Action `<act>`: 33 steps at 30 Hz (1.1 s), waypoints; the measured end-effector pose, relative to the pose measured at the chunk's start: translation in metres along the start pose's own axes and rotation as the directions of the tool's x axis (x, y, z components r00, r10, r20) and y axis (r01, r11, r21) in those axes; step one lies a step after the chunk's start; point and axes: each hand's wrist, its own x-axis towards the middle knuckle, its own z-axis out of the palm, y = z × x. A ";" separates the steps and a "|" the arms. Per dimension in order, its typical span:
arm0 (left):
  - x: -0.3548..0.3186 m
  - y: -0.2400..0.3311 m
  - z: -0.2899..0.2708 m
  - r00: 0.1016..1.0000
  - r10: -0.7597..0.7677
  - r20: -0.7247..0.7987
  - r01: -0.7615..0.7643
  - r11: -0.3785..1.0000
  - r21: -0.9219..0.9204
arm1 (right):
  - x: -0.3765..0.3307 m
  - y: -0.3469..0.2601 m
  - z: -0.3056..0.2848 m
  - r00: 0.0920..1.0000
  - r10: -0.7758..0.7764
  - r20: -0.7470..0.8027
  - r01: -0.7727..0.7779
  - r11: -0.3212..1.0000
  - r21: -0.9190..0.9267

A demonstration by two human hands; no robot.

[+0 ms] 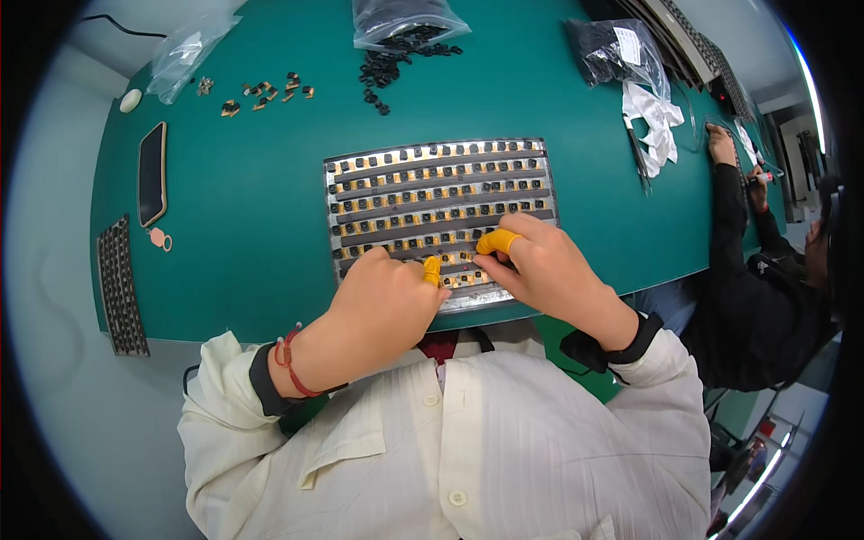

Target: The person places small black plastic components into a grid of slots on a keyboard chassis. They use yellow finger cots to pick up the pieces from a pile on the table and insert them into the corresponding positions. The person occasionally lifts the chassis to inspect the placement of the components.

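Before me on the table lies a flat metal tray [486, 296] with several rows of small black square parts on gold-coloured pieces, parted by dark grey strips. Over its lower left part, my left hand [382, 294] is curled, fingers bent down to the bottom rows, a yellow finger cot on one finger. My right hand [551, 268] reaches in from the right, thumb and cot-covered index finger pinched together at a lower row. Whatever sits between the fingertips of either hand is too small or hidden to make out.
Loose black parts [382, 70] spill from a clear bag [409, 20] at the back. Gold-and-black pieces [261, 91], a phone [153, 174] and another filled tray [121, 286] lie left. Tweezers [637, 153] and white tissue [660, 126] lie right, near a co-worker [751, 297].
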 end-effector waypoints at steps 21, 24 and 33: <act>0.092 -0.130 -0.028 0.846 -0.407 -0.343 0.312 0.901 -0.301 | 0.033 -0.023 -0.043 0.875 0.049 0.482 -0.019 0.998 -0.066; 0.094 -0.131 -0.025 0.851 -0.398 -0.342 0.334 0.914 -0.231 | 0.060 -0.011 -0.052 0.946 -0.014 0.323 0.023 0.999 -0.026; 0.066 -0.140 -0.033 0.854 -0.418 -0.311 0.376 0.908 -0.186 | 0.163 0.031 -0.022 0.997 0.024 0.078 -0.033 0.993 0.112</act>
